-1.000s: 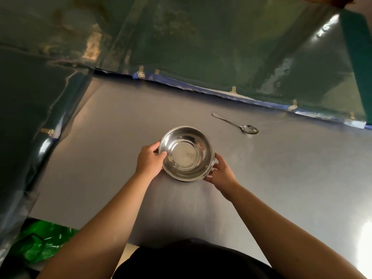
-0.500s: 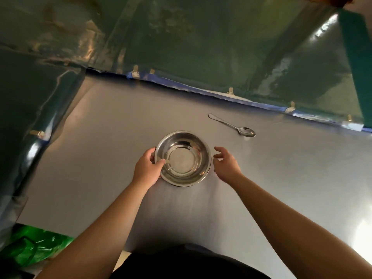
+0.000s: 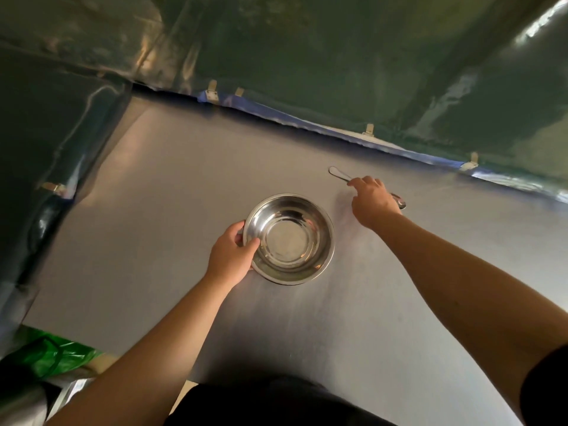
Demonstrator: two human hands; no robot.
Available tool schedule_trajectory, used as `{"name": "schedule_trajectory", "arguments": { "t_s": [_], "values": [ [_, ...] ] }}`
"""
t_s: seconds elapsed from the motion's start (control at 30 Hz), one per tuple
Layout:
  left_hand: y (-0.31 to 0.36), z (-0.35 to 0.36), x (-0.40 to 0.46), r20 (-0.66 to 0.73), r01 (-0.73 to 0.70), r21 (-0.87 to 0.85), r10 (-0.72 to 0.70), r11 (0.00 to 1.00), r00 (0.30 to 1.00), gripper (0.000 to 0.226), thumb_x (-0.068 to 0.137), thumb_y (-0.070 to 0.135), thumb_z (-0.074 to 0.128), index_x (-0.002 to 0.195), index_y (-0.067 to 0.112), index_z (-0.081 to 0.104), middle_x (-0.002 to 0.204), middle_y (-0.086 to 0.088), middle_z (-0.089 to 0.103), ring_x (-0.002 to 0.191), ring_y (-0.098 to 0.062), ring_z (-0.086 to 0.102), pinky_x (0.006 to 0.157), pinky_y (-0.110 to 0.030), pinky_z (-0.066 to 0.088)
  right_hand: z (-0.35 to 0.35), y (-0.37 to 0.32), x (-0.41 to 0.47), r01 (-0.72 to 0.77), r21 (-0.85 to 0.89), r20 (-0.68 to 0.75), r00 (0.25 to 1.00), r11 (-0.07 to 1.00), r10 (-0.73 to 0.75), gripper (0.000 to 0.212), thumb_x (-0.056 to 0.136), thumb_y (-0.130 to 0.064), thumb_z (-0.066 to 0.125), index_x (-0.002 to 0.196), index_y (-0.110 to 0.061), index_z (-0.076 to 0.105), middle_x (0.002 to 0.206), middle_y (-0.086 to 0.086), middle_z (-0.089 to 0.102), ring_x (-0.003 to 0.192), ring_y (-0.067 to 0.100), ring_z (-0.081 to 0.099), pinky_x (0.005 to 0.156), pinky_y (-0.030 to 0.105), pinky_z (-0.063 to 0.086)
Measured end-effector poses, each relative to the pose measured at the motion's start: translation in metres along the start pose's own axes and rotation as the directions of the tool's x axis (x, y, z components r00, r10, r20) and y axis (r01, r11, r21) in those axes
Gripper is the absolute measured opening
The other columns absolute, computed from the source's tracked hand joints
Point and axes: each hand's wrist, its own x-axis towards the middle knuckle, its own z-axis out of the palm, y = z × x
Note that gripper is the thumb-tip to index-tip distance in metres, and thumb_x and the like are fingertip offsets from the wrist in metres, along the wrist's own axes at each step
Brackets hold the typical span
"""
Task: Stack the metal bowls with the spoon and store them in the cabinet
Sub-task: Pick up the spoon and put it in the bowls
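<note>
Left grip: the left hand [image 3: 231,256] pinches the near-left rim of the metal bowls [image 3: 289,238], thumb inside, fingers outside; the stack sits on the table [image 3: 153,195].
Right grip: the right hand [image 3: 373,201] lies over the spoon [image 3: 338,174], fingers curled down onto the handle; whether they have closed on it I cannot tell.
Spoon position: flat on the table, beyond and right of the bowls, handle tip and bowl end showing either side of the hand.
Risk, spoon: a thin handle lying flush on smooth metal may slide away or slip from the fingertips.
Risk, bowls: a one-sided rim pinch could tip or skate the stack if pressed.
Cabinet: not in view.
</note>
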Motion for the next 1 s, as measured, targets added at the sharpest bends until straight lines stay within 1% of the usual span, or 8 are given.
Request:
{"name": "schedule_trajectory", "arguments": {
  "t_s": [0.1, 0.2, 0.33, 0.5, 0.6, 0.73, 0.9, 1.0],
  "values": [
    [0.004, 0.007, 0.0, -0.002, 0.019, -0.03, -0.019, 0.999, 1.0, 0.03, 0.074, 0.036, 0.067, 0.084, 0.064, 0.063, 0.091, 0.008, 0.074, 0.09, -0.022, 0.074, 0.079, -0.055, 0.062, 0.001, 0.0, 0.009, 0.04, -0.184, 0.027, 0.999, 0.982, -0.035, 0.047, 0.093, 0.001, 0.055, 0.138, -0.014, 0.052, 0.131, 0.012, 0.056, 0.122, 0.034, 0.052, 0.095, 0.052, 0.051],
    [0.008, 0.014, 0.0, 0.011, 0.046, -0.06, -0.045, 0.997, 0.999, 0.027, 0.073, 0.037, 0.068, 0.092, 0.055, 0.062, 0.095, 0.003, 0.074, 0.087, -0.021, 0.074, 0.07, -0.053, 0.064, 0.003, 0.003, 0.014, 0.043, -0.266, 0.04, 0.999, 0.963, -0.033, 0.048, 0.089, 0.003, 0.063, 0.134, -0.01, 0.051, 0.126, 0.016, 0.056, 0.117, 0.037, 0.056, 0.093, 0.053, 0.052],
    [0.011, 0.02, 0.0, 0.014, 0.044, -0.059, -0.043, 0.997, 0.999, 0.027, 0.077, 0.034, 0.068, 0.096, 0.051, 0.06, 0.095, 0.003, 0.074, 0.086, -0.021, 0.074, 0.068, -0.051, 0.065, 0.002, 0.006, 0.018, 0.048, -0.25, 0.04, 0.998, 0.967, -0.039, 0.046, 0.09, 0.004, 0.065, 0.131, -0.011, 0.051, 0.122, 0.016, 0.056, 0.111, 0.037, 0.058, 0.087, 0.054, 0.054],
    [0.011, 0.024, 0.002, 0.015, 0.064, -0.087, -0.062, 0.994, 0.998, 0.029, 0.083, 0.025, 0.069, 0.102, 0.046, 0.062, 0.093, 0.003, 0.074, 0.085, -0.019, 0.075, 0.067, -0.048, 0.065, -0.002, 0.012, 0.013, 0.003, -0.158, 0.071, 0.997, 0.987, 0.008, 0.037, 0.094, 0.001, 0.061, 0.127, -0.013, 0.056, 0.111, 0.014, 0.059, 0.091, 0.03, 0.059, 0.082, 0.047, 0.058],
    [0.011, 0.025, 0.003, 0.019, 0.074, -0.11, -0.073, 0.991, 0.997, 0.031, 0.084, 0.022, 0.069, 0.103, 0.045, 0.062, 0.094, 0.001, 0.075, 0.087, -0.02, 0.075, 0.067, -0.046, 0.066, -0.007, 0.011, 0.004, -0.057, -0.058, 0.067, 0.996, 0.997, 0.061, 0.042, 0.093, 0.0, 0.064, 0.131, -0.016, 0.057, 0.115, 0.011, 0.062, 0.091, 0.029, 0.062, 0.081, 0.043, 0.059],
    [0.008, 0.026, 0.003, 0.03, 0.089, -0.135, -0.085, 0.987, 0.996, 0.035, 0.085, 0.014, 0.068, 0.108, 0.041, 0.063, 0.096, 0.0, 0.075, 0.088, -0.021, 0.075, 0.063, -0.041, 0.065, -0.024, -0.001, -0.011, -0.113, 0.191, 0.014, 0.994, 0.975, 0.112, 0.044, 0.091, 0.001, 0.058, 0.129, -0.022, 0.059, 0.11, 0.004, 0.063, 0.086, 0.024, 0.062, 0.068, 0.033, 0.051],
    [0.003, 0.027, 0.001, 0.048, 0.095, -0.138, -0.09, 0.986, 0.995, 0.05, 0.085, 0.001, 0.063, 0.12, 0.035, 0.059, 0.106, -0.003, 0.072, 0.096, -0.026, 0.072, 0.067, -0.046, 0.066, -0.048, -0.03, -0.047, -0.131, 0.537, 0.012, 0.989, 0.833, 0.148, 0.031, 0.088, -0.006, 0.068, 0.106, -0.029, 0.058, 0.09, -0.011, 0.064, 0.076, 0.01, 0.063, 0.055, 0.019, 0.046],
    [-0.001, 0.026, -0.001, 0.064, 0.102, -0.157, -0.093, 0.982, 0.994, 0.055, 0.086, -0.003, 0.063, 0.132, 0.028, 0.056, 0.112, -0.004, 0.071, 0.101, -0.027, 0.071, 0.069, -0.047, 0.065, -0.039, -0.051, -0.07, -0.174, 0.658, 0.083, 0.984, 0.732, 0.159, 0.028, 0.082, -0.009, 0.078, 0.094, -0.026, 0.059, 0.088, -0.004, 0.069, 0.076, 0.018, 0.069, 0.059, 0.025, 0.054]
  ]
}}
